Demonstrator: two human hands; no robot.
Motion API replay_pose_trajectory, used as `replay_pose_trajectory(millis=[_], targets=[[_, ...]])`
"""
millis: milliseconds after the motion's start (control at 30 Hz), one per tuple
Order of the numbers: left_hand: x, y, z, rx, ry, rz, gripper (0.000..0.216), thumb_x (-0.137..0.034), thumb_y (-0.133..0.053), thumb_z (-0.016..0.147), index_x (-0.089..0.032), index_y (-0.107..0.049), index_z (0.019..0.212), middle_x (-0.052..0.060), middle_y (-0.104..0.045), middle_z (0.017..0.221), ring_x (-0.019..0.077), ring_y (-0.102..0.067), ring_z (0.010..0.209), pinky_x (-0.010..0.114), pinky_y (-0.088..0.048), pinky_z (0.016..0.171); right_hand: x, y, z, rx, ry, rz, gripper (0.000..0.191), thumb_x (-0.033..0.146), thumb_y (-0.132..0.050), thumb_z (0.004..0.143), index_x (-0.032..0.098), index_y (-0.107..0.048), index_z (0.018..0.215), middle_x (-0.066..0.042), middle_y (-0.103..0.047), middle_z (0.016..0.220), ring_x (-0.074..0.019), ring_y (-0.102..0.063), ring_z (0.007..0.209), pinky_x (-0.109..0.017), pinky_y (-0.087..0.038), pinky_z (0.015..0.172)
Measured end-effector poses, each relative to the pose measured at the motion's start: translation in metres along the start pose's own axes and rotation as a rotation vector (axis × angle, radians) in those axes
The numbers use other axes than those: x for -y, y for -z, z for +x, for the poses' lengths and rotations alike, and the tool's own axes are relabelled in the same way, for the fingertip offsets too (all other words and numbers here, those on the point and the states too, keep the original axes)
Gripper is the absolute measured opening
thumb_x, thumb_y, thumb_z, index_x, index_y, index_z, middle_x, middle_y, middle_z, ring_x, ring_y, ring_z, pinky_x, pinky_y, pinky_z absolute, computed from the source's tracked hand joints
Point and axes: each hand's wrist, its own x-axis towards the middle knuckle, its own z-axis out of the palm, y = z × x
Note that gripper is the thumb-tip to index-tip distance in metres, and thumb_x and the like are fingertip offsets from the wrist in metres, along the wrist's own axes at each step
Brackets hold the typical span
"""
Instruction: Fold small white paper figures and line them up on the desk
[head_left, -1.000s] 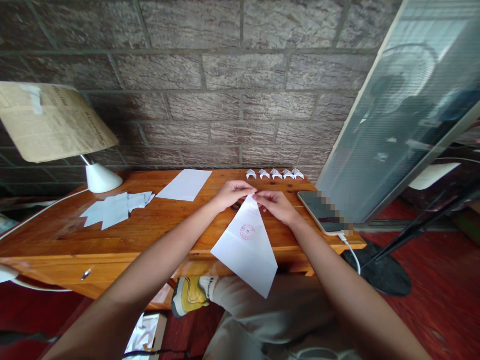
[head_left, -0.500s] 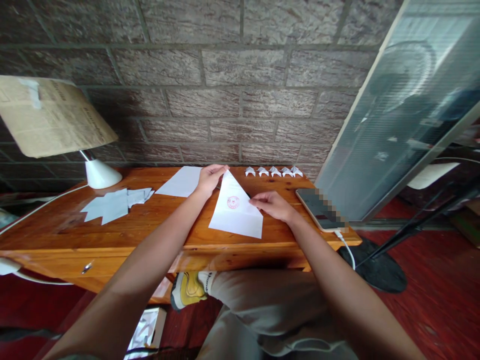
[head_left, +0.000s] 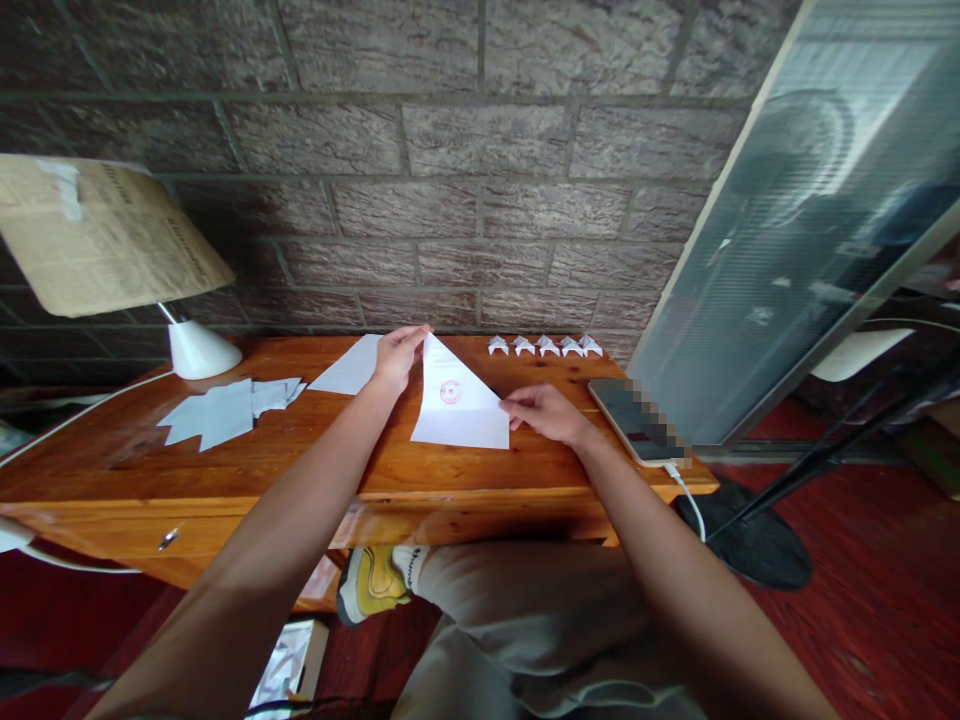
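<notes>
A white sheet of paper (head_left: 463,425) with a red round stamp is folded over diagonally into a slanted shape, with a strip left along its near side. Its far tip is pinched in my left hand (head_left: 397,355). My right hand (head_left: 546,412) grips the paper's right corner between thumb and fingers. Behind my left hand lies another white sheet (head_left: 345,367), partly covered by that hand. Several small folded paper pieces (head_left: 548,346) stand in a row at the back right of the wooden desk (head_left: 315,450).
Cut white paper pieces (head_left: 217,412) lie in a pile on the left, near a lamp (head_left: 196,345) with a brown paper shade. A phone (head_left: 634,420) with a white cable rests at the desk's right end. A brick wall (head_left: 442,210) rises behind.
The folded paper has shifted left and swung round, so its near edge lies more level. My left hand moved left with the tip; my right hand stayed nearly in place.
</notes>
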Motion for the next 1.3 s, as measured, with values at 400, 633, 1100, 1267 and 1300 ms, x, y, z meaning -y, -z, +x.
replay_pose_trajectory(millis=[400,633,1100,1267,1300], targets=[[-0.003,0.009,0.004,-0.059,0.078,-0.082,0.035,-0.034,-0.086,0.049,-0.015,-0.067,0.070,0.004,-0.070,0.077,0.0103,-0.058,0.061,0.022,-0.045,0.058,-0.003,0.003,-0.002,-0.174,-0.094,-0.008,0.025,0.040,-0.064,0.079,0.015,-0.066,0.078,-0.008,-0.070,0.076,-0.0121,-0.063,0.059,-0.016,-0.034,0.036],[-0.002,0.001,-0.002,0.007,0.088,-0.044,0.041,-0.040,-0.087,0.047,-0.016,-0.067,0.073,0.004,-0.069,0.076,0.0113,-0.060,0.064,0.024,-0.047,0.062,-0.007,0.003,0.002,-0.371,-0.145,-0.076,0.027,0.039,-0.055,0.086,0.015,-0.065,0.079,-0.008,-0.070,0.078,-0.0114,-0.061,0.052,-0.019,-0.042,0.039],[0.005,-0.011,-0.014,0.265,0.152,0.022,0.037,-0.041,-0.083,0.056,-0.016,-0.067,0.077,0.005,-0.072,0.085,0.0128,-0.064,0.072,0.025,-0.051,0.067,0.002,-0.001,-0.001,-0.393,0.069,-0.336,0.040,0.052,-0.062,0.078,0.019,-0.071,0.098,-0.006,-0.073,0.098,-0.0207,-0.066,0.086,-0.030,-0.049,0.078],[0.010,-0.021,-0.024,0.370,0.171,0.038,0.038,-0.042,-0.081,0.059,-0.018,-0.066,0.083,0.004,-0.071,0.081,0.0155,-0.066,0.074,0.028,-0.052,0.069,0.003,-0.006,-0.002,-0.122,0.072,-0.153,0.042,0.055,-0.062,0.075,0.015,-0.072,0.085,-0.003,-0.070,0.078,-0.0153,-0.059,0.066,-0.025,-0.043,0.058],[0.011,-0.022,-0.025,0.377,0.165,0.042,0.039,-0.043,-0.081,0.059,-0.018,-0.065,0.084,0.004,-0.071,0.080,0.0155,-0.066,0.074,0.028,-0.052,0.069,0.004,-0.007,-0.003,-0.095,0.057,-0.122,0.043,0.055,-0.063,0.075,0.014,-0.071,0.082,-0.003,-0.069,0.074,-0.0140,-0.057,0.062,-0.024,-0.041,0.055]])
